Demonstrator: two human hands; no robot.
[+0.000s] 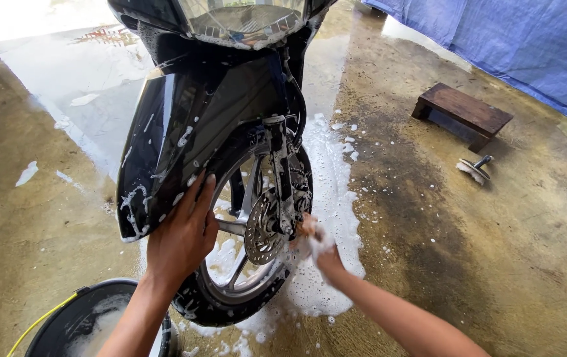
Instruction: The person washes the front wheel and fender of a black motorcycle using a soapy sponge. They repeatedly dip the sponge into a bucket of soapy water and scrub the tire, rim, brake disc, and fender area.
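Bracing the slick, stiff fender [164,139] at centre frame, left hand [184,235] lay flat, fingers released; right hand [316,248] clenched a soft soapy sponge [306,228] against the wheel [244,264].

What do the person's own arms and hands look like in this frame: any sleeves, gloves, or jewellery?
Both forearms are bare with no sleeves in view. The left hand wears no glove, ring or watch. The right hand is also ungloved but coated in white soap foam, which hides most of its fingers. No wristbands or markings show on either arm.

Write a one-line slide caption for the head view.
Left hand steadies a black motorbike's front mudguard while the soapy right hand scrubs beside the brake disc.
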